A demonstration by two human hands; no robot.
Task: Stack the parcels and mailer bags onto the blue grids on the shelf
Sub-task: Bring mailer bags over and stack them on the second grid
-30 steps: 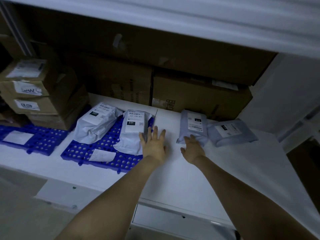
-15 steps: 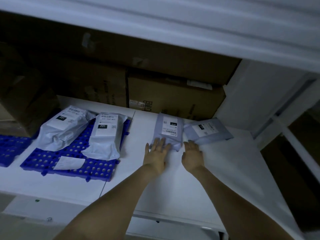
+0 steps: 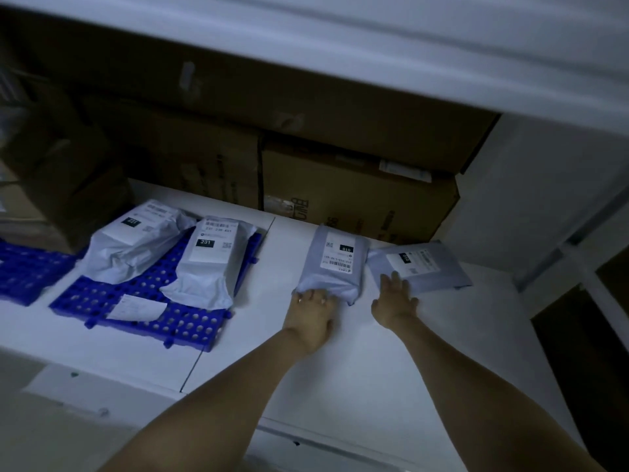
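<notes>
We see two mailer bags (image 3: 139, 247) (image 3: 212, 264) lying side by side on a grid (image 3: 146, 311) at the shelf's (image 3: 340, 369) left; right of it, two more bags (image 3: 335, 264) (image 3: 420, 267) lie on the bare shelf (nearly touching), cardboard boxes (image 3: 357, 195) behind all.

Both bare forearms reach forward from the bottom edge, roughly parallel, converging slightly. Left hand (image 3: 311, 315): palm down, wrist bent, fingers (image 3: 315, 296) curled at the tips, thumb tucked on the right side. Right hand (image 3: 394, 298): palm down, flat, fingers (image 3: 394, 279) stretched forward and slightly spread. Hands near each other, not touching.
</notes>
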